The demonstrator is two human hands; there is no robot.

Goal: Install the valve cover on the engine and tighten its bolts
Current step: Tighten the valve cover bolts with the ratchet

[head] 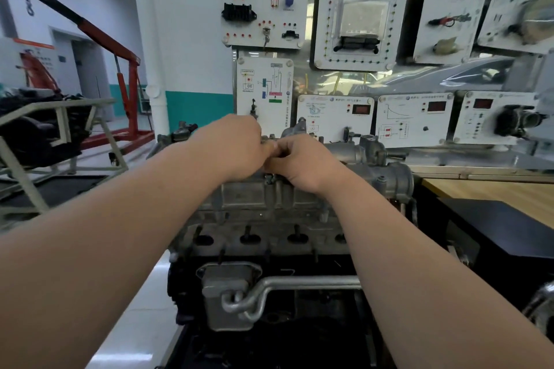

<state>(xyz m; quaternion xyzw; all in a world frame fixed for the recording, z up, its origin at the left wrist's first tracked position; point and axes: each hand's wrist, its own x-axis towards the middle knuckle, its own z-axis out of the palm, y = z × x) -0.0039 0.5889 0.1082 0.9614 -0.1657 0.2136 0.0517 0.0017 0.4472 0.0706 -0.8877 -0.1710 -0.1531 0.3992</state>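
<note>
The person leans over the grey cast-metal engine (269, 219), both bare forearms stretched across its near side so that the hands meet at the top far edge. The left hand (236, 147) is curled over, knuckles up, and the right hand (302, 165) is tucked against it, fingertips of both pinched together at one spot; reaching in from both sides like this probably steadies something small, perhaps a bolt being started by feel, though whatever sits between the fingers is hidden and I cannot tell what, if anything, they hold. The ribbed pale-grey aluminium valve cover (257, 195) appears to be already sitting on top of the engine, right under the wrists, which would explain why the work has moved to its rim. No wrench or ratchet shows, so this looks like hand-threading rather than final tightening. Beyond, white training panels with wiring diagrams and red displays (413, 120) line the wall, and a red engine hoist (126, 75) stands off to the left.
</note>
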